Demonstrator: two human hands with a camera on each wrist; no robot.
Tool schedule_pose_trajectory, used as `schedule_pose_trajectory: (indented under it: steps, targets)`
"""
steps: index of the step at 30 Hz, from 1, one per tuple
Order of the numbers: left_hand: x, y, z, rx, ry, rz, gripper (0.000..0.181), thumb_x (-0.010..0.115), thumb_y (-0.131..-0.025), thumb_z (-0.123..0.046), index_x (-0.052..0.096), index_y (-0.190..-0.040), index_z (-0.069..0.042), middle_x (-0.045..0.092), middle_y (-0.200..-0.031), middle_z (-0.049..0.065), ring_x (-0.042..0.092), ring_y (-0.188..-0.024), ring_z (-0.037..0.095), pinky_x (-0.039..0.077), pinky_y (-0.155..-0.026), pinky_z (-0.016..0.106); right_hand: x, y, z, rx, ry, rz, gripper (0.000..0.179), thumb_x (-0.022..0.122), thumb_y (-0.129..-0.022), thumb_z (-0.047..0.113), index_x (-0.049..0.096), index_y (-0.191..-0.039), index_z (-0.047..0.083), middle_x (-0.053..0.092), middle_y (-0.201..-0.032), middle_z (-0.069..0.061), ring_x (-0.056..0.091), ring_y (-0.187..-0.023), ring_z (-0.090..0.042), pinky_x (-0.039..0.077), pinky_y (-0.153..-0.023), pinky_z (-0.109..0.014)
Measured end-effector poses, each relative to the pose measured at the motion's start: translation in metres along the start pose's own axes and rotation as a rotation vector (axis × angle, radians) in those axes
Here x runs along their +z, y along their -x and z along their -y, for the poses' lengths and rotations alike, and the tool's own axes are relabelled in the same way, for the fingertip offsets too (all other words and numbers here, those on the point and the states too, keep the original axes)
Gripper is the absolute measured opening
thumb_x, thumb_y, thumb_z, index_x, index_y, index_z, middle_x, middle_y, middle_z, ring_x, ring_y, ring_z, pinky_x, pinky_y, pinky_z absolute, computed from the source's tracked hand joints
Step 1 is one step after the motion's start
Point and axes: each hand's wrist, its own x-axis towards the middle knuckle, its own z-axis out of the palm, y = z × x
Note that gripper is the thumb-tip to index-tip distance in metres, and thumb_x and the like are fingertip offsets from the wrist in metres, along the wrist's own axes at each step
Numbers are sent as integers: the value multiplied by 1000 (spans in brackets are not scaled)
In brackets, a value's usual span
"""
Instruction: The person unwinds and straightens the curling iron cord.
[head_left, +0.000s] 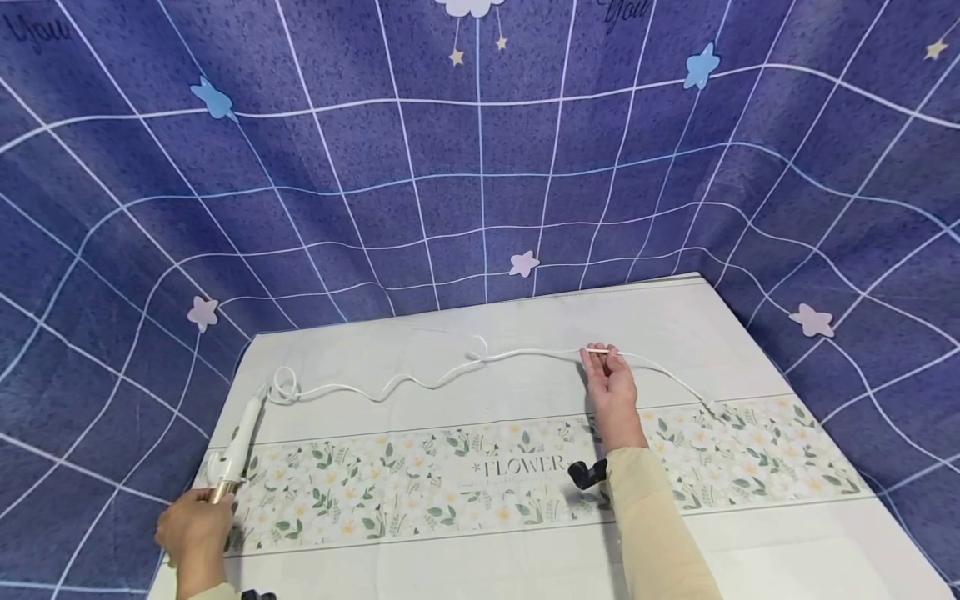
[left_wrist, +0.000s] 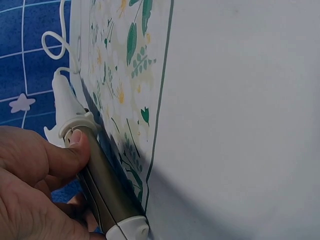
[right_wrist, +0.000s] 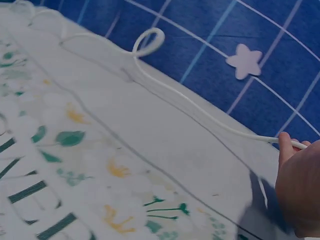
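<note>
A curling iron (head_left: 238, 442) with a white handle and a bronze barrel lies near the left end of the table. My left hand (head_left: 197, 525) grips its barrel, the thumb (left_wrist: 79, 145) close by the white collar in the left wrist view. From the handle, a white power cord (head_left: 405, 377) runs rightward in loops and waves. My right hand (head_left: 613, 396), palm turned up, holds the cord in its fingers. Beyond that hand the cord slopes down toward the flower band. In the right wrist view, the raised cord (right_wrist: 190, 102) leads to the fingers.
The white table cover (head_left: 420, 342) carries a printed flower band (head_left: 375, 487) with lettering. Behind and beside the table hangs a blue curtain (head_left: 517, 200) with grid lines and stars. A black strap piece (head_left: 587, 474) sits at my right wrist.
</note>
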Motion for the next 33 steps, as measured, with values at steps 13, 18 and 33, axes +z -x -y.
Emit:
schedule_pose_trajectory:
  steps: [13, 18, 33]
  targets:
    - [0, 0, 2, 19, 19, -12, 38, 56, -92, -13, 49, -123, 9, 39, -117, 38, 30, -119, 57, 37, -86, 67, -1, -3, 36, -85, -271, -58, 49, 35, -102, 13, 28, -150, 21, 27, -153, -2, 28, -141, -17, 23, -114, -35]
    - [0, 3, 1, 31, 13, -18, 38, 55, -93, -14, 49, -121, 10, 40, -115, 39, 32, -115, 57, 37, -86, 64, -7, -3, 43, -123, -284, -72, 47, 34, -103, 11, 28, -149, 21, 28, -151, -1, 28, -141, -15, 23, -114, -34]
    - [-1, 4, 0, 28, 0, -2, 38, 56, -92, -15, 49, -121, 10, 39, -112, 38, 32, -113, 57, 39, -80, 63, -9, -1, 49, -181, -169, -110, 51, 27, -105, 6, 24, -152, 24, 24, -154, 0, 27, -141, -13, 23, -114, -32]
